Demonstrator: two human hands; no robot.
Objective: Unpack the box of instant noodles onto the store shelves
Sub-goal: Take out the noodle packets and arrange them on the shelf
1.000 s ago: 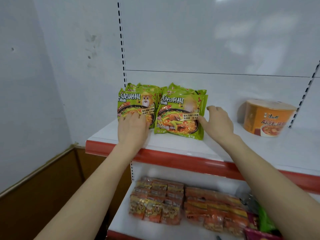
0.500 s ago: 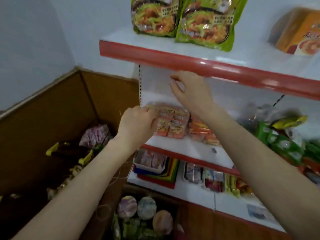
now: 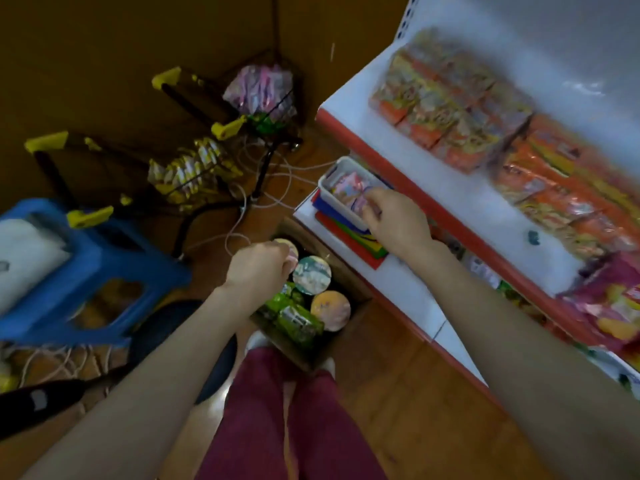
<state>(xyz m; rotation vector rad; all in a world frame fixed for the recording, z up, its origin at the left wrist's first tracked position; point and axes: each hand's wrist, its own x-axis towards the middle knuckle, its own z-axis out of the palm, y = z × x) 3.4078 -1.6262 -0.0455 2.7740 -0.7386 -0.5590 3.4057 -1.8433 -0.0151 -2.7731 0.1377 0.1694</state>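
An open cardboard box (image 3: 313, 356) stands on the wooden floor in front of my feet. It holds round cup noodles (image 3: 311, 274) and green noodle packets (image 3: 294, 317). My left hand (image 3: 258, 268) hangs just over the box's far left corner, above a cup lid, fingers loosely curled and holding nothing. My right hand (image 3: 398, 223) hovers over the low shelf (image 3: 412, 292) beside a white bin (image 3: 330, 173), also loosely curled and empty. Orange noodle packets (image 3: 450, 109) lie in rows on the shelf above.
A blue plastic stool (image 3: 86, 271) stands at the left. Wire baskets with yellow handles (image 3: 194, 168) and white cables (image 3: 277, 181) lie on the floor behind the box. Stacked coloured trays (image 3: 346, 230) sit under the white bin. Pink and red snack bags (image 3: 609, 306) fill the right shelf.
My view has swung from the top shelf's green packets down to the floor box. Both hands have left the shelves and come down, the left over the box, the right over the low shelf.
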